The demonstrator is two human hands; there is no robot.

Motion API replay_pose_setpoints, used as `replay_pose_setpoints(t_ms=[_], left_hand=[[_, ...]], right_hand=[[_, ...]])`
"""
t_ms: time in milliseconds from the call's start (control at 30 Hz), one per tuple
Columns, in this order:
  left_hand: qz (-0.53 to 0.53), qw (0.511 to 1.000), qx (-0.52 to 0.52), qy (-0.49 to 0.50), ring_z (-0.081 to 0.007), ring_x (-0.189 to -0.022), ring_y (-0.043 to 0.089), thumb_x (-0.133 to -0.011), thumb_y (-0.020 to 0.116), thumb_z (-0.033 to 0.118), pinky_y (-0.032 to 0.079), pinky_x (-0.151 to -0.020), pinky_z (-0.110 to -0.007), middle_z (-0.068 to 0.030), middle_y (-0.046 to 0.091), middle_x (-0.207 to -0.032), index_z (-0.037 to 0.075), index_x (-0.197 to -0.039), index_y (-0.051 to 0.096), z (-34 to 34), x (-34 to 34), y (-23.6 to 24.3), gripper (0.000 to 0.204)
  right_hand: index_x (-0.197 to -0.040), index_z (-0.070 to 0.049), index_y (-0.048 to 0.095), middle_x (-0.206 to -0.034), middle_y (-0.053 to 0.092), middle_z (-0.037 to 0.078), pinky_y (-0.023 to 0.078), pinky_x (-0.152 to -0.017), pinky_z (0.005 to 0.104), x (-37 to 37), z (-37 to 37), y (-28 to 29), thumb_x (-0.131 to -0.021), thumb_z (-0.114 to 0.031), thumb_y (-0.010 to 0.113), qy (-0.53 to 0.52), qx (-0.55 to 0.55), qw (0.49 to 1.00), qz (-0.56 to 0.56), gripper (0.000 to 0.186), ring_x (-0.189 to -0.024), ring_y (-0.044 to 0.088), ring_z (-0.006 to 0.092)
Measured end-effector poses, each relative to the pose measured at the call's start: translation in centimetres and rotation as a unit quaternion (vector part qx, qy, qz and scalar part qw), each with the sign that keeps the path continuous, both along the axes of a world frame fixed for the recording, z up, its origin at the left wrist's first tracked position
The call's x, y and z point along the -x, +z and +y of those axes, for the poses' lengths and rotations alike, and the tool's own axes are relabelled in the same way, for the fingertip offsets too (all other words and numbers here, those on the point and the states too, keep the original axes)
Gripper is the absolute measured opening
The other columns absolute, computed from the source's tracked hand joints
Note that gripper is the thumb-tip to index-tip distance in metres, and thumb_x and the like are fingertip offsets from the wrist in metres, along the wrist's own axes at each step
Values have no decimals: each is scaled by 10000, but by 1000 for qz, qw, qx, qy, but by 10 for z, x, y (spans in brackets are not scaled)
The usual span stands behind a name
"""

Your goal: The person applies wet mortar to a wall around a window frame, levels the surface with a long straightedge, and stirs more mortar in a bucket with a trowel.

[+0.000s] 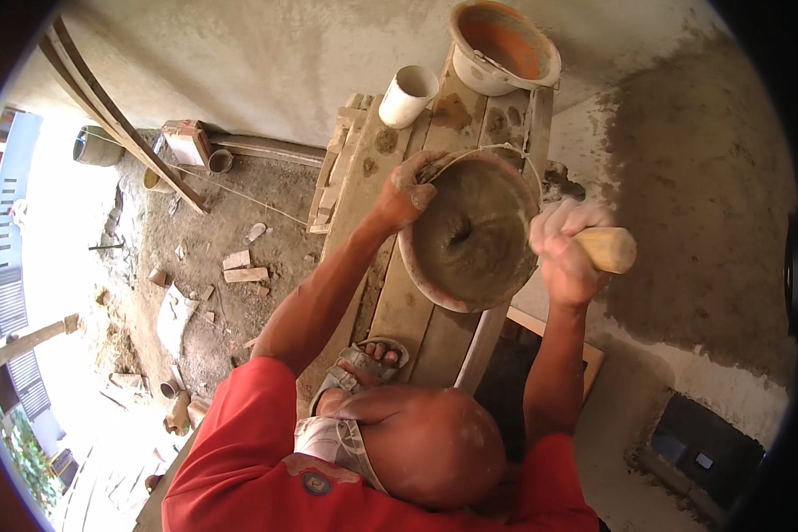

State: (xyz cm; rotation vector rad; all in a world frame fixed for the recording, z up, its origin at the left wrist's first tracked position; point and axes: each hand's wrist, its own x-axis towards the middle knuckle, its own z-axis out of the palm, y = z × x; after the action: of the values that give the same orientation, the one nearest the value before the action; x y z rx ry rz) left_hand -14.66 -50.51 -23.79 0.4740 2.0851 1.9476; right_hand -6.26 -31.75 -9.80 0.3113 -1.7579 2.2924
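Note:
A round bucket point(418, 285) filled with wet grey mortar point(470, 235) stands on a plank bench point(405, 306). My left hand point(411, 190) is closed over its far left rim, close to the thin bail handle point(496, 147). To the right of the bucket, my right hand point(569, 246) is raised and smeared by motion. It grips a tool by its thick wooden handle point(610, 249), whose butt end points right. The tool's working end is hidden, so I cannot tell its kind. A swirl with a dark hollow marks the mortar's surface.
A white cylindrical container point(409, 96) and an orange-lined bucket point(490, 82) stand at the bench's far end. My sandalled foot point(363, 365) rests on the bench. A partly wet-plastered wall point(700, 204) rises at right; leaning planks point(120, 120) and rubble point(245, 274) lie left.

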Motion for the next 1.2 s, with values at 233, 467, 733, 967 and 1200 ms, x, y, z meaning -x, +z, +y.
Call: replay_pose_setpoints(t_ms=[233,467,733,967,1200], left_hand=[[-119,965,-200,119,-274,-1247,426,-843,523,99,346,-1021,-338,-202,424,-1359,-47,-1400,262,13,-73,-12,632],[-79,991,-40,97,-296,-1079,456,-789,448,50,346,-969,-343,-197,460,-1159,-49,-1354,302,0,-98,-11,592],[-7,993,-67,99,-250,-1187,396,-830,457,157,287,-1033,-337,-163,428,-1249,-24,-1370,298,4,-98,-18,591],[-120,985,-109,65,-239,-1266,346,-850,471,155,262,-1065,-331,-173,396,-1333,-20,-1432,218,-1,-88,-5,658],[8,996,10,86,-315,-1330,334,-884,586,399,264,-1090,-370,-249,359,-1418,-46,-1399,296,-6,-14,18,739]], right_hand=[[-724,-29,510,-653,544,62,430,-535,273,62,-4,-95,-663,-1,584,-157,5,988,12,101,-583,516,133],[-651,-61,446,-632,514,36,403,-544,266,46,-13,-67,-632,-4,595,185,-51,974,-120,161,-586,501,126],[-630,-54,465,-582,508,33,407,-502,286,-3,-8,-81,-617,-16,618,80,-237,966,-70,159,-511,493,132],[-737,-60,521,-662,544,27,417,-552,251,-20,-13,-48,-702,2,599,-172,-72,981,-63,105,-605,524,132],[-742,-44,484,-651,526,58,436,-546,270,-33,-17,-37,-693,35,548,-275,28,961,2,113,-577,513,137]])
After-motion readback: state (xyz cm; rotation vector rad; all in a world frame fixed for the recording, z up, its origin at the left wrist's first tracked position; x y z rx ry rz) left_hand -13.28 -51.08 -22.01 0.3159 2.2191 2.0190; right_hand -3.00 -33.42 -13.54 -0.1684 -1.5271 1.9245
